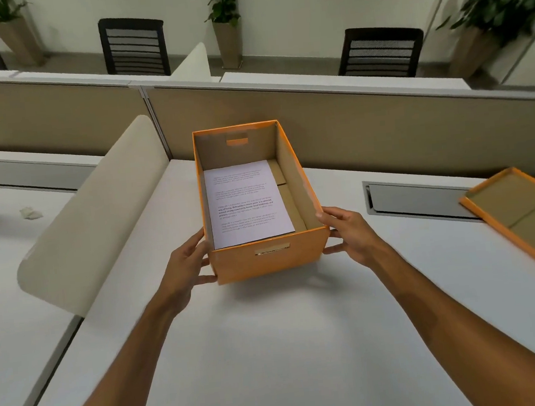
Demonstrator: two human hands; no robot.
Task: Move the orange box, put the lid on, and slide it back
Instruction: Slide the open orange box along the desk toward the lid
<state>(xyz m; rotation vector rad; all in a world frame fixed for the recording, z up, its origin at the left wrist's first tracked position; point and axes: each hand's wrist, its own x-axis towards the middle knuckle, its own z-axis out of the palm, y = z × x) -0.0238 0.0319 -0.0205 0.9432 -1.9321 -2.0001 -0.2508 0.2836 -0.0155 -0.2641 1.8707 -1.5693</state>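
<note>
Gripping the orange box [266, 258] at centre frame, the left hand [186, 268] and right hand [348, 231] clasp its near corners on the white worktop [272, 348]. Printed paper [246, 201] lies inside. Its lid [525, 212] rests upturned at right.

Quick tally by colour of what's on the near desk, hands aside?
Orange: 2, the box and its lid
White: 1, the printed sheet inside the box
Total: 3
</note>
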